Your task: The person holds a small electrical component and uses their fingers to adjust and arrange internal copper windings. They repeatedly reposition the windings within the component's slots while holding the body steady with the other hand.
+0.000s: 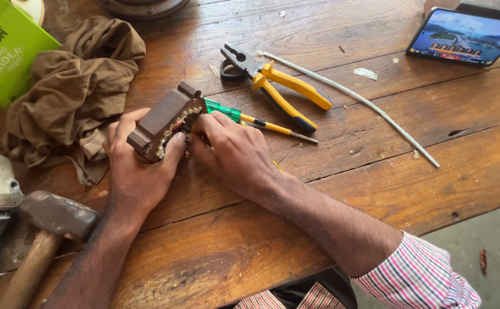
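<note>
A worn wooden workbench (376, 189) lies under me. My left hand (135, 171) is closed round a brown terminal block (164, 121); my right hand (232, 151) pinches at its edge, touching it. Just beyond the block lie a green-handled screwdriver (250, 119) and yellow-handled pliers (278, 86); a brown rag (72, 91) sits to its left.

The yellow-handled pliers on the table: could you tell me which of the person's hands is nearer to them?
Right. The right hand lies just below-left of the pliers, apart from them; the left hand is farther left, holding the brown block.
</note>
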Motion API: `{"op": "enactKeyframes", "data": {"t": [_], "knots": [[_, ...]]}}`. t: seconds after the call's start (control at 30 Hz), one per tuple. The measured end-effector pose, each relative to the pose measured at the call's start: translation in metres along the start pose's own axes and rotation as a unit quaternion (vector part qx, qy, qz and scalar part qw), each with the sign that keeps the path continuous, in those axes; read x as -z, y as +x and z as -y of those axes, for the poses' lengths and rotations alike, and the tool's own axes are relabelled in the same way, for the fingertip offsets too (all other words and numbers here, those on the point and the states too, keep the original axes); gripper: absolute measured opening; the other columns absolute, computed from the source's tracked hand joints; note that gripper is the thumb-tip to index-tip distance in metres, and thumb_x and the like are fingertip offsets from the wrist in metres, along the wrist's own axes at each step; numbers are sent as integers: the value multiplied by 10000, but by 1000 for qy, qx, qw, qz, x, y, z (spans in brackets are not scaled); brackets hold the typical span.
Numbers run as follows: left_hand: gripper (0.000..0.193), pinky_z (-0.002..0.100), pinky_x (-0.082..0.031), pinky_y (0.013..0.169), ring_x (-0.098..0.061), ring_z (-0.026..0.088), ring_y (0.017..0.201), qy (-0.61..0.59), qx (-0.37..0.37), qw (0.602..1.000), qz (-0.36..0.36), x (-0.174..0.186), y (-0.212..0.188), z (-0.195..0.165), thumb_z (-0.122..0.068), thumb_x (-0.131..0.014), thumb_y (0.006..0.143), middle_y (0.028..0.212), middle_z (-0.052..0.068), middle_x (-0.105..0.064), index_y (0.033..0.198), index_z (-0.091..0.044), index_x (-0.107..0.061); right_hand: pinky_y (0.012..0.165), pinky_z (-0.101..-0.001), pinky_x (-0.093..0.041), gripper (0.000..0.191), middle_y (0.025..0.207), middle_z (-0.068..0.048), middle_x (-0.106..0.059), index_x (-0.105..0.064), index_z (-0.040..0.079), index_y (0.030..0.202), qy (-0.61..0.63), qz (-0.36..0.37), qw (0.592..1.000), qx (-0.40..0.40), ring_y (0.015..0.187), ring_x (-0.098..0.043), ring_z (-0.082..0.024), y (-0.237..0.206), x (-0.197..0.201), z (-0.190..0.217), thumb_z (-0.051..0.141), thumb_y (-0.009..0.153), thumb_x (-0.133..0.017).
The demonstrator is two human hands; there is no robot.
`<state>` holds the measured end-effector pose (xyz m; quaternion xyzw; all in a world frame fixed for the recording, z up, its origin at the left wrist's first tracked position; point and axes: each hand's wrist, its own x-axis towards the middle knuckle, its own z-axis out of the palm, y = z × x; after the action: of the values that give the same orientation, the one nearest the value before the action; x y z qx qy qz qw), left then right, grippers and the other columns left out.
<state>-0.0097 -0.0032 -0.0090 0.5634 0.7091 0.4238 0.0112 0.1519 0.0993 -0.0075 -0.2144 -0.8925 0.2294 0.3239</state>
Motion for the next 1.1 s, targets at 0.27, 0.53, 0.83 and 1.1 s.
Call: {"op": "enactKeyframes", "data": {"t": [0.27, 0.53, 0.83, 1.1], "knots": [[399, 450, -395, 1057, -543, 288, 1176, 0, -10, 1000, 2, 0, 0, 0, -158, -824, 898, 1217, 112, -661, 1222, -6, -646, 770, -429, -567, 172, 969, -106, -751, -709, 84, 1016, 39, 48, 998, -34, 899, -730, -300, 4, 19, 8, 210, 899, -702], [411, 449, -406, 1044, -544, 285, 1168, -1, -11, 1000, 3, 1, 1, -1, -166, -826, 901, 1198, 118, -656, 1224, 5, -639, 816, -379, -587, 134, 964, -97, -773, -742, 89, 1023, 100, 82, 989, -75, 918, -758, -248, 12, 26, 8, 173, 929, -697], [320, 413, -447, 1019, -563, 254, 1156, -41, -11, 999, 27, 6, 3, -7, -161, -841, 863, 1215, 96, -653, 1131, -42, -713, 808, -369, -601, 106, 980, -88, -774, -716, 75, 1026, 114, 32, 992, -53, 917, -768, -229, 10, 21, 7, 132, 951, -667], [204, 401, -458, 1039, -594, 235, 1165, -76, -48, 995, 32, 4, 7, -3, -117, -838, 843, 1232, 71, -681, 1036, -105, -772, 757, -406, -571, 113, 949, -102, -760, -722, 76, 1001, 61, 2, 997, -40, 869, -742, -280, 7, 17, 10, 181, 964, -713]]}}
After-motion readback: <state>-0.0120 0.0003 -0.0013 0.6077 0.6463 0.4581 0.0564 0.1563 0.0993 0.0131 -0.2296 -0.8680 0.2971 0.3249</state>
